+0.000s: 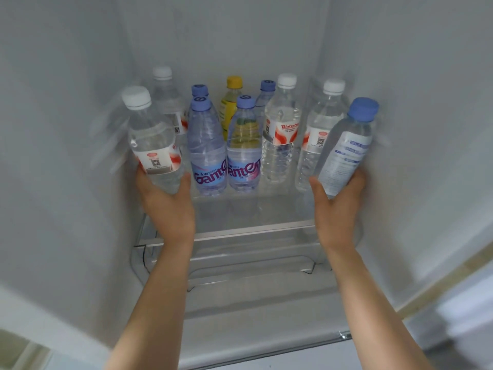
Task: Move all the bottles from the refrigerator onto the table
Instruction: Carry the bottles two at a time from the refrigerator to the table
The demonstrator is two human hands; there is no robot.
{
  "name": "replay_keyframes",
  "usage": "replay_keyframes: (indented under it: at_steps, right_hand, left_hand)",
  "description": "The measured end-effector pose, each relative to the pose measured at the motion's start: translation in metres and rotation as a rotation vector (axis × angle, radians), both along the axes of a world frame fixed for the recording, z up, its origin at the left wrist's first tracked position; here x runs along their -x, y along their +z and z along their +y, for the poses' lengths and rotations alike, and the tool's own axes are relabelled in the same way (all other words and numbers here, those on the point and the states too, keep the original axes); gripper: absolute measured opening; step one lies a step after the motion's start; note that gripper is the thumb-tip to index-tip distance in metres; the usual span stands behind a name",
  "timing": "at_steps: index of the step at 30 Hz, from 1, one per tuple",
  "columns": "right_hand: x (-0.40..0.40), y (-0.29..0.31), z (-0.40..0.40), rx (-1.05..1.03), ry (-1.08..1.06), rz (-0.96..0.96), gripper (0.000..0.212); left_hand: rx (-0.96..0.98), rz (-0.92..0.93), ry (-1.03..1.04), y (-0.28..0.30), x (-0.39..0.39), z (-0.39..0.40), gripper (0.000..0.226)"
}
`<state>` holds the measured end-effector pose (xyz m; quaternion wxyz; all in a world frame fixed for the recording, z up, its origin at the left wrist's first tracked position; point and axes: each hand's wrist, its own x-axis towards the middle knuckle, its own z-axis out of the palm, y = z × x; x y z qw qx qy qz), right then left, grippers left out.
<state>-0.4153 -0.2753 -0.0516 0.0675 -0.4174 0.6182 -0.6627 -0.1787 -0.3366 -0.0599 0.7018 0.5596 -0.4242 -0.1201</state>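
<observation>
While reaching into the refrigerator point(400, 76):
Left hand point(166, 201): fingers wrapped round the base of a white-capped water bottle point(153, 145), tilted at the shelf's left edge.
Right hand point(337, 206): fingers curled round a blue-capped bottle point(348, 148), leaning right.
Glass shelf point(253, 231): eight more bottles upright between the hands, among them two Ganten bottles point(206, 145) in front and a yellow-capped one point(230, 102) behind.
</observation>
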Motion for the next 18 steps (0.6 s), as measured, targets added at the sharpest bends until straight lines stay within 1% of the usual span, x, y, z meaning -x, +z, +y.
replay_keyframes:
  at_steps: [2, 7, 12, 16, 18]
  right_hand:
    - [-0.004, 0.004, 0.006, 0.025, 0.031, 0.005, 0.056]
    - [-0.021, 0.022, 0.027, 0.026, 0.12, 0.015, 0.062]
    - [-0.043, 0.028, 0.065, 0.015, 0.156, 0.039, 0.058]
    - [-0.065, 0.021, 0.103, 0.037, 0.141, 0.059, 0.056]
    - [-0.079, 0.018, 0.128, 0.037, 0.118, 0.048, 0.052]
  left_hand:
    - [0.004, 0.006, -0.011, 0.004, 0.001, 0.014, 0.074]
    - [0.0, 0.093, -0.092, 0.025, 0.011, 0.048, 0.073]
    - [0.022, 0.058, -0.219, 0.041, 0.015, 0.094, 0.066]
    - [-0.037, 0.021, -0.34, 0.042, 0.008, 0.132, 0.06]
    - [-0.054, -0.007, -0.404, 0.038, 0.001, 0.155, 0.061]
